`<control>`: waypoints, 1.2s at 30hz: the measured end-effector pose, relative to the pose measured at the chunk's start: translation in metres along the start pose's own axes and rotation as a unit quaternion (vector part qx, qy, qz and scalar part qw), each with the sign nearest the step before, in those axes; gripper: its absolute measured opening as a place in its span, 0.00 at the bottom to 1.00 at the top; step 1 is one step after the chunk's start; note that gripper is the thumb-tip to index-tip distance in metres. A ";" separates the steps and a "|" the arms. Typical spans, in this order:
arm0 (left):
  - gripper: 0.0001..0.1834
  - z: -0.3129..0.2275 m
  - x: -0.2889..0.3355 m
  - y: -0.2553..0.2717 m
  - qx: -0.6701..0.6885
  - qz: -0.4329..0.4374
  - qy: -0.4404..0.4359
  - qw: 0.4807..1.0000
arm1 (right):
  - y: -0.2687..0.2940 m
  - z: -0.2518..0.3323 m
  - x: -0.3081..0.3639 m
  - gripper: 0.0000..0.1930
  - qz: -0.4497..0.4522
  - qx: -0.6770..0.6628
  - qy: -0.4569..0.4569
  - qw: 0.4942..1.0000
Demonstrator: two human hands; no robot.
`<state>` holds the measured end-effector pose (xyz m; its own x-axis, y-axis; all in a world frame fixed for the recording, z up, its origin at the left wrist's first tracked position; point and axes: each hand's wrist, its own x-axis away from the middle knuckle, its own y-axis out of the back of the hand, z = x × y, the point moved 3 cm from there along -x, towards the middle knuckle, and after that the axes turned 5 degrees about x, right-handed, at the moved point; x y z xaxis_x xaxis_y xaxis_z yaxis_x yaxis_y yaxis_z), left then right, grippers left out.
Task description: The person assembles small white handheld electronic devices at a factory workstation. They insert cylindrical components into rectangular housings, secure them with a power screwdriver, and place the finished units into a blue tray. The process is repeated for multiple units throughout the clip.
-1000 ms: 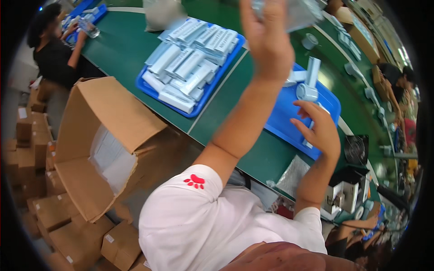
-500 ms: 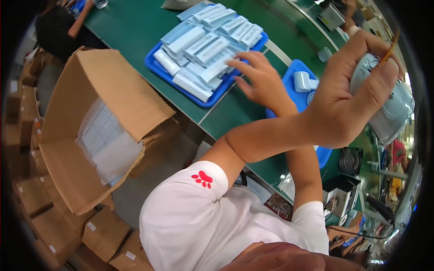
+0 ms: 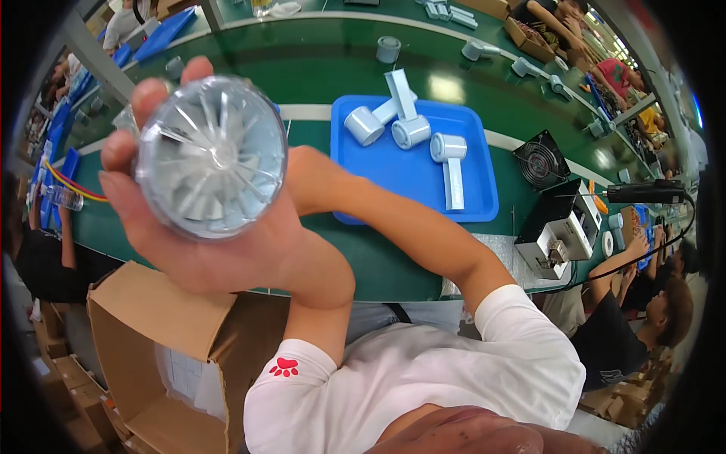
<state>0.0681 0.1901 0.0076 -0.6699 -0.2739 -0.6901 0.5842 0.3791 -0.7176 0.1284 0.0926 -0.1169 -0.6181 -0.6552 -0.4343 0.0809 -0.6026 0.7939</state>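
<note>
My left hand (image 3: pixel 219 250) is raised close to the camera, its fingers wrapped round a fan unit (image 3: pixel 219 155). The unit is round, with a clear rim and pale radial blades facing me. Out from behind this hand, to the left, run red and yellow wires (image 3: pixel 72 181). My right hand (image 3: pixel 305 175) is behind the left hand and the unit; only its wrist side shows, and its fingers are hidden. Right of it, a blue tray (image 3: pixel 473 178) holds three pale blue parts (image 3: pixel 451 163), each a short cylinder with a flat handle.
Below the table edge at left stands an open cardboard box (image 3: pixel 159 310). A black cooling fan (image 3: pixel 541 160), a metal-cased device (image 3: pixel 556 242) and a black-handled tool (image 3: pixel 643 193) are at right. Similar pale parts (image 3: pixel 480 50) lie along the far green surface; several people work around.
The view has swung, bringing the tray of handled parts to the middle. My left hand keeps the fan unit, now facing the camera. My right hand was at the packets; now its fingers are hidden.
</note>
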 end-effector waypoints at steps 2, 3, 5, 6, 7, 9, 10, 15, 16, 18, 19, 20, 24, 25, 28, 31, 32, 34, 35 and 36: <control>0.20 0.002 0.000 -0.004 -0.057 0.038 0.002 0.998 | 0.032 -0.027 0.020 0.16 -0.156 -0.122 -0.020 0.980; 0.20 0.003 0.000 -0.006 -0.102 0.055 -0.003 0.993 | 0.060 -0.029 0.032 0.18 -0.146 -0.210 -0.092 0.962; 0.21 0.016 0.001 -0.014 -0.180 0.094 -0.015 0.979 | 0.124 -0.025 0.068 0.23 -0.183 -0.344 -0.147 0.909; 0.21 0.022 0.002 -0.017 -0.219 0.112 -0.025 0.969 | 0.149 -0.024 0.085 0.26 -0.228 -0.397 -0.124 0.880; 0.22 0.028 0.002 -0.018 -0.252 0.138 -0.023 0.958 | 0.173 -0.017 0.099 0.31 -0.255 -0.418 -0.066 0.869; 0.22 0.047 0.003 -0.028 -0.309 0.157 -0.033 0.937 | 0.215 -0.009 0.123 0.36 -0.308 -0.430 0.018 0.848; 0.21 0.061 0.005 -0.033 -0.323 0.155 -0.022 0.933 | 0.233 -0.006 0.138 0.36 -0.335 -0.414 0.040 0.845; 0.13 0.120 0.027 -0.060 -0.356 0.159 0.102 0.915 | 0.271 -0.002 0.198 0.32 -0.459 -0.448 0.144 0.754; 0.12 0.131 0.032 -0.063 -0.353 0.182 0.133 0.908 | 0.275 0.001 0.202 0.31 -0.494 -0.440 0.142 0.736; 0.09 0.149 0.041 -0.076 -0.367 0.210 0.184 0.887 | 0.276 -0.002 0.207 0.28 -0.523 -0.506 0.135 0.672; 0.08 0.156 0.045 -0.081 -0.378 0.224 0.207 0.874 | 0.275 -0.006 0.210 0.27 -0.542 -0.512 0.110 0.657; 0.08 0.163 0.048 -0.086 -0.377 0.246 0.213 0.867 | 0.275 -0.011 0.213 0.26 -0.560 -0.518 0.085 0.640; 0.07 0.177 0.059 -0.091 -0.383 0.279 0.222 0.852 | 0.276 -0.024 0.216 0.23 -0.526 -0.598 0.117 0.594; 0.07 0.179 0.061 -0.093 -0.382 0.276 0.222 0.854 | 0.277 -0.026 0.217 0.23 -0.531 -0.595 0.114 0.592; 0.10 0.178 0.063 -0.099 -0.392 0.286 0.225 0.845 | 0.277 -0.028 0.219 0.23 -0.547 -0.583 0.097 0.593; 0.11 0.176 0.063 -0.105 -0.397 0.292 0.230 0.839 | 0.275 -0.030 0.215 0.23 -0.525 -0.583 0.102 0.611; 0.11 0.175 0.064 -0.106 -0.396 0.291 0.232 0.839 | 0.275 -0.028 0.214 0.22 -0.541 -0.553 0.087 0.628; 0.12 0.173 0.064 -0.107 -0.409 0.284 0.221 0.839 | 0.275 -0.019 0.210 0.20 -0.572 -0.488 0.059 0.656; 0.12 0.172 0.063 -0.107 -0.414 0.281 0.216 0.838 | 0.275 -0.015 0.208 0.20 -0.590 -0.403 0.050 0.698; 0.10 0.171 0.062 -0.106 -0.407 0.289 0.197 0.844 | 0.276 -0.011 0.206 0.21 -0.603 -0.313 0.042 0.733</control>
<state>0.0427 -0.0183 0.0252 -0.5741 0.4193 -0.7033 0.4655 0.8738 0.1410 0.0319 -0.2130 0.0081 -0.4870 0.5148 -0.7056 -0.1250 -0.8406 -0.5270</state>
